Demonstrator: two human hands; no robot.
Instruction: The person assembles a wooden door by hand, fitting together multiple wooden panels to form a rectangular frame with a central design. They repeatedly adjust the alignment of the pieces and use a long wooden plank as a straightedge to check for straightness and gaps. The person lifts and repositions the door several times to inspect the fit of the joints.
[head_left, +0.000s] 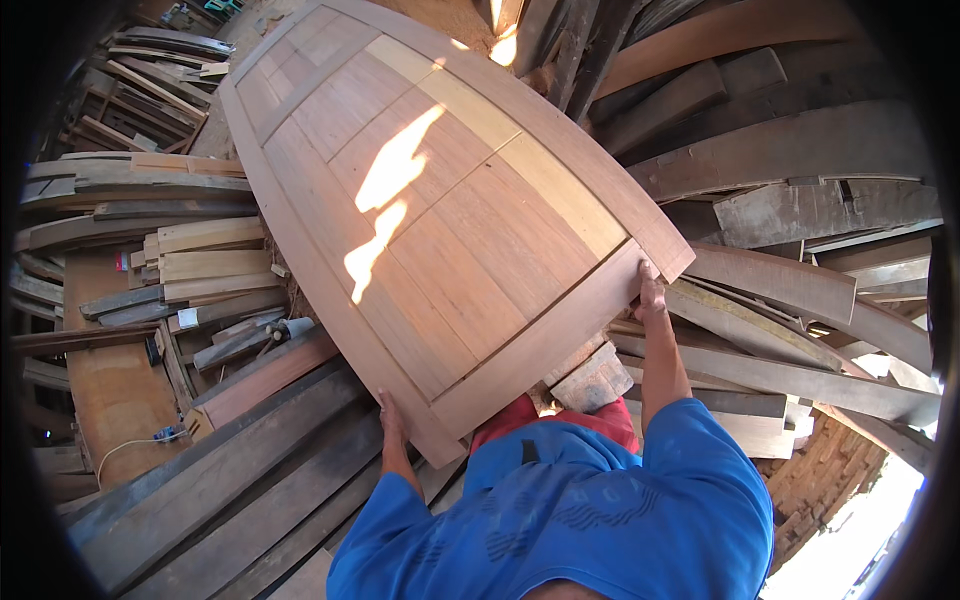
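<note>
"What's the biggest single thing there?"

"One panelled wooden door (pixel 455 265), stretching away in front of the person, its near end just above their knees. Two long stiles flank it, and one rail closes the near end."

"And around it?"

"Curved planks (pixel 790 150) to the right of the door, and straighter dark planks (pixel 230 480) to its near left; they overlap too much for me to count. Farther left of the door there's one flat brown board (pixel 118 350)."

"What's the person wearing?"

"One blue shirt (pixel 560 510), just short of the door's near end, and one red garment (pixel 505 418) on the legs, partly under it."

"Anything smaller?"

"Two large sunlit patches on the door's face, and one pale block (pixel 592 380) just off its near edge, between the hands."

"How many hands, and doing what?"

"Two. The right hand (pixel 650 288) grips the door's near right corner, thumb on top. The left hand (pixel 392 415) grips the near left edge; most of its fingers are hidden."

"Smallest?"

"One thin white cable (pixel 125 450), left of the door, on that brown board."
</note>
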